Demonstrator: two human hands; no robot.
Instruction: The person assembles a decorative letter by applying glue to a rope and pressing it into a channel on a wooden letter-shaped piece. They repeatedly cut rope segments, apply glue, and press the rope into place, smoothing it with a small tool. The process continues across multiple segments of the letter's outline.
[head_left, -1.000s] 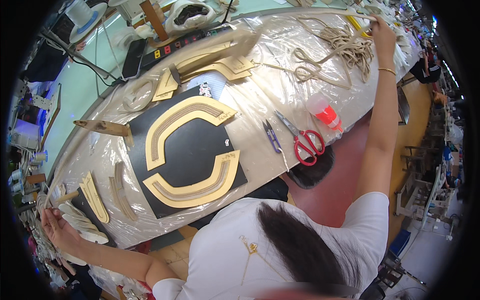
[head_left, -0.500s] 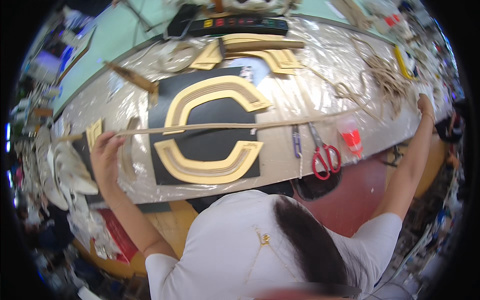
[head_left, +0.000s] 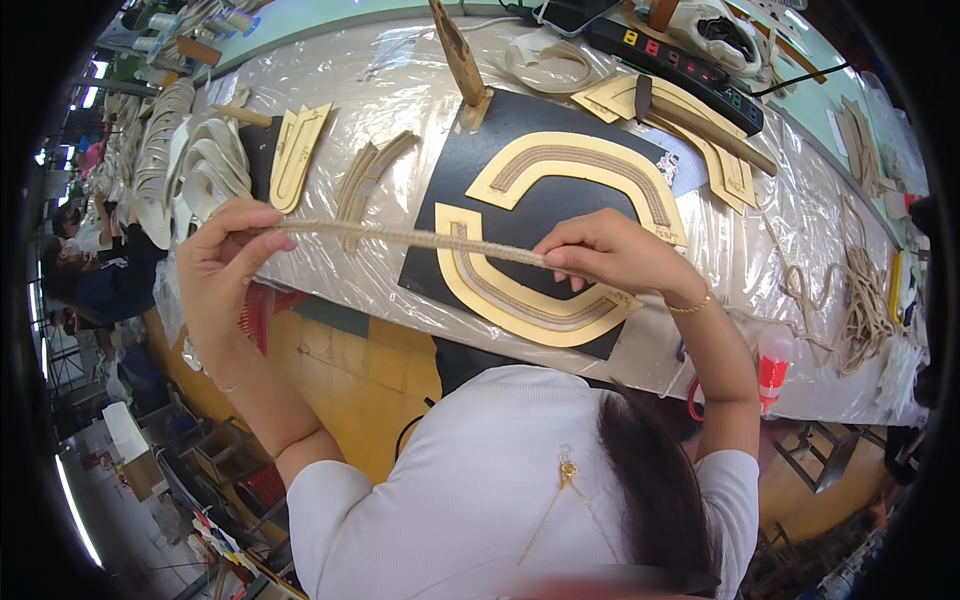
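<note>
The left hand [head_left: 222, 262] at nine o'clock and right hand [head_left: 610, 255] near centre pinch a braided strip [head_left: 410, 238] taut above the worktop [head_left: 400, 85], fingers closed on its ends, over a black board [head_left: 520, 210] whose upper gold template [head_left: 585, 180] already carries braid.

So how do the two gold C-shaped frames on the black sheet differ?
The upper frame opens toward the bottom of the picture; the lower frame opens toward the top. The upper one lies fully in view, while the lower one is partly hidden by the right hand and the braided cord stretched across it. Both are gold with a brownish strip along the middle, lying flat on the black sheet.
</note>
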